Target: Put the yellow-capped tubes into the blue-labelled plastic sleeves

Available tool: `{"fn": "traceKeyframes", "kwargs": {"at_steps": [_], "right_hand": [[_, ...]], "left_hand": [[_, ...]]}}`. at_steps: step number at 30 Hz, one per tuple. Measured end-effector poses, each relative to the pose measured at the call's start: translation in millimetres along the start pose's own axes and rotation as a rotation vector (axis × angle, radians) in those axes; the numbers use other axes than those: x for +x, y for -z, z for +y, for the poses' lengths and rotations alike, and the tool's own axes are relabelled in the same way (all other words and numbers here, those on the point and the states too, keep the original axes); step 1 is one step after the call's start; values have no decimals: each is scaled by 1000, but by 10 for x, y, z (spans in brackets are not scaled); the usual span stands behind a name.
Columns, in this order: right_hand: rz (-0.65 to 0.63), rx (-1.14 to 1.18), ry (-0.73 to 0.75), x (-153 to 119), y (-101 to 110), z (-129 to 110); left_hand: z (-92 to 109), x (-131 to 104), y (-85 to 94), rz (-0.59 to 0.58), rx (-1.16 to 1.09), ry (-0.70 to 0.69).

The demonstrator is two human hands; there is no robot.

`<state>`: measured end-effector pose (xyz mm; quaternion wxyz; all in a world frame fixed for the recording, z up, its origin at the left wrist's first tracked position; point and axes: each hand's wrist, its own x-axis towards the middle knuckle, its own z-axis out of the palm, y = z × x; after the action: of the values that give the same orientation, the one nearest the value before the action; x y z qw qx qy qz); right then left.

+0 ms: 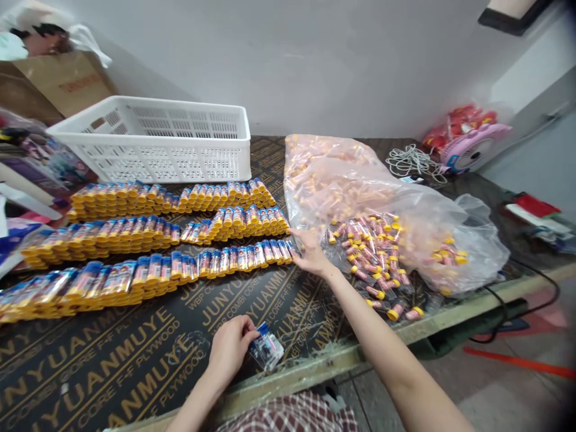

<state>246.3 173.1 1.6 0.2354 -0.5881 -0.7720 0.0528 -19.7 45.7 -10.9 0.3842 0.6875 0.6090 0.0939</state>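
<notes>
My left hand [231,345] is near the table's front edge, thumb and fingertips pinched on the blue top of a small see-through plastic packet [269,350] with printing on it. My right hand [311,253] stretches away from me with its fingers apart, at the right end of the stacked rows. Nothing shows in its grasp. Close to its fingertips, the front row of wrapped tubes [240,258] with blue tops and yellow bottoms ends. To the right of that hand lies a pile of loose pink tubes with yellow caps [375,255].
A large see-through bag [333,174] of capped tubes lies behind the pile. A white plastic basket [180,153] stands behind the rows. White cord [411,161] and a pink fan [472,150] are at the back right. A black cable [535,312] hangs over the table's edge.
</notes>
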Motion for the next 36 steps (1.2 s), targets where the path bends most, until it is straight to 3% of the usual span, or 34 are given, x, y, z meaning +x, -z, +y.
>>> {"fn": "traceKeyframes", "kwargs": {"at_steps": [4,7,11,16,20,24,26,28,31,36], "right_hand": [[170,-200,-357,-226,379,433],[192,-301,-526,-445,599,725],[174,-327,-606,-681,686,908],[244,-179,-588,-728,699,885],[291,118,-500,-658,638,592],[147,462,-411,-680,425,9],[71,669,-405,-739,308,-300],[85,775,-412,-814,216,-559],[164,770,-383,-933,153,-837],[211,687,-206,-1104,163,-1100]], "left_hand": [[-9,6,15,-14,12,-33],[-5,2,13,-22,20,-54],[-6,7,10,-5,34,-52],[-32,39,38,41,-72,-71],[-11,69,102,30,-611,33],[59,113,174,53,-1101,192],[92,141,203,112,-1196,217],[117,173,224,160,-1276,226],[143,227,244,197,-1410,252],[175,285,260,254,-1546,324]]}}
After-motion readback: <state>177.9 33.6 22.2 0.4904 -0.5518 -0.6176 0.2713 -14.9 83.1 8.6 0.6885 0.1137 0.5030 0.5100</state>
